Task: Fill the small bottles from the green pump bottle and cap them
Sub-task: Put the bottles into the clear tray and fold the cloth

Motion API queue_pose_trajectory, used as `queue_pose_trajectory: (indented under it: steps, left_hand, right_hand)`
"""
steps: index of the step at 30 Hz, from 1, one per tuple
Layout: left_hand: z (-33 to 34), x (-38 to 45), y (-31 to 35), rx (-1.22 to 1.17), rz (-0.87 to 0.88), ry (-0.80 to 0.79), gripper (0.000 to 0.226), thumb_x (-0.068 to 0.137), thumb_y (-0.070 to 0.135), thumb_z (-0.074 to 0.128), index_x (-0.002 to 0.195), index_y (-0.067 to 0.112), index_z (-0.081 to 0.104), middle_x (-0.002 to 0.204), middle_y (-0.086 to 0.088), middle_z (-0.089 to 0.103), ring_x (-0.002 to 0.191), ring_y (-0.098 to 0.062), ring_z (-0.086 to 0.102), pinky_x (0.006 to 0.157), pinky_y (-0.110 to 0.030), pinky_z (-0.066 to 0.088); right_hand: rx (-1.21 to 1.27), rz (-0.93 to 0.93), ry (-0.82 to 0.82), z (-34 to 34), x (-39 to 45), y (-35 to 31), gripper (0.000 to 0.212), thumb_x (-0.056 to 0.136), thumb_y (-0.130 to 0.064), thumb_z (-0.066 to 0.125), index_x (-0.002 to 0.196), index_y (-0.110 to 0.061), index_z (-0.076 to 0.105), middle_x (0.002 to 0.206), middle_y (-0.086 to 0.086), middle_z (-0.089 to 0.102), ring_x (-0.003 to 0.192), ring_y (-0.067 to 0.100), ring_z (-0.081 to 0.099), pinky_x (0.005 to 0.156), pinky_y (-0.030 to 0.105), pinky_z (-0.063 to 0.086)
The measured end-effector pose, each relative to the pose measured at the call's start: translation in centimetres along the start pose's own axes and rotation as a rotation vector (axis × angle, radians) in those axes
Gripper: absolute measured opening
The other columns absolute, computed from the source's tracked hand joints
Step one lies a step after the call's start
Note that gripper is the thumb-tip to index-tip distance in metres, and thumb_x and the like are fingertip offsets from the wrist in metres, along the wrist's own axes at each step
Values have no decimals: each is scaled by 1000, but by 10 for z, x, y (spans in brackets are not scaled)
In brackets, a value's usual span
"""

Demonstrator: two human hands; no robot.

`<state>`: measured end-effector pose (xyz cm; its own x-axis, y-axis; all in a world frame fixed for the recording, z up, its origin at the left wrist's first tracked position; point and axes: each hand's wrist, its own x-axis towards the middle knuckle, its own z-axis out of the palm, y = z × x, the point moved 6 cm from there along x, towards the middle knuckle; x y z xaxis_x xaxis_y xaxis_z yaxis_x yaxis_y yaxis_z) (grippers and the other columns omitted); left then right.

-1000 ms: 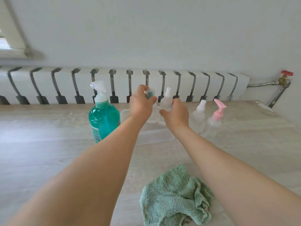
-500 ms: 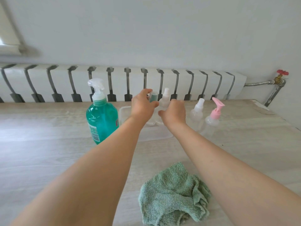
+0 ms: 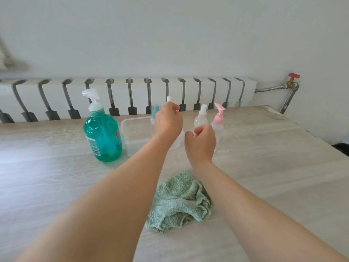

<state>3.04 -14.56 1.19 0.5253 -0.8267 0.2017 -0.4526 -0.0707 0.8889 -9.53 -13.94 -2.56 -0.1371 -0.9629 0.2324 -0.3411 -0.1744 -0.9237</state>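
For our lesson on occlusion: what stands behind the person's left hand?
Behind the left hand a small teal-capped bottle and a white-topped small bottle peek out; their bodies are covered, so fill levels cannot be seen.

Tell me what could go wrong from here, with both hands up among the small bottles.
1. The left hand hides the white-capped small clear bottle it touches; the teal-capped small bottle stands close beside it, and a nudge could topple either.
2. The right hand hangs loosely curled just in front of the white-topped spray bottle and pink-pump clear bottle; a careless reach may knock them.
3. Any spill would likely spread before the crumpled green towel, lying nearer the person, gets there.
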Motion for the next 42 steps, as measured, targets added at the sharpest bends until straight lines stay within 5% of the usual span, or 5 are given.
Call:
queue_pose_trajectory:
  steps: [7, 11, 23, 35, 42]
  left_hand:
    - [56, -12, 15, 114, 5, -274, 50, 89, 8, 43, 138, 15, 36, 135, -3, 47, 106, -30, 60, 93, -41, 47]
    - [64, -11, 14, 114, 24, -285, 46, 83, 14, 58, 128, 17, 47, 121, -2, 55, 97, -21, 58, 87, -32, 47]
    - [30, -15, 33, -30, 128, -78, 15, 80, 29, 65, 93, 23, 59, 71, 17, 48, 68, -5, 48, 57, -16, 36]
    - [-65, 9, 5, -8, -24, 144, 30, 81, 38, 62, 103, 18, 62, 94, 0, 60, 90, -27, 63, 84, -42, 52]
    - [-54, 18, -26, -23, -90, 113, 22, 80, 35, 64, 93, 18, 61, 86, -1, 63, 67, -21, 66, 66, -32, 57]
  right_hand:
    - [11, 233, 249, -48, 14, 37, 39, 74, -6, 66, 101, -11, 38, 109, 6, 41, 74, 22, 47, 55, 26, 32]
    - [-194, 256, 120, -49, 32, 45, 75, 76, -27, 72, 139, -16, 34, 123, 6, 34, 76, 20, 46, 65, 32, 35]
    - [-139, -39, 28, -45, 35, 11, 17, 79, -34, 67, 88, -26, 56, 83, -10, 53, 70, 6, 48, 52, 23, 26]
    - [9, -179, -135, 6, 23, -39, 24, 79, -35, 69, 94, -19, 62, 81, -8, 56, 79, 14, 53, 63, 28, 38]
    - [-87, -130, -214, 34, 33, -24, 18, 77, -33, 70, 88, -22, 60, 71, -12, 53, 66, 9, 51, 54, 26, 34]
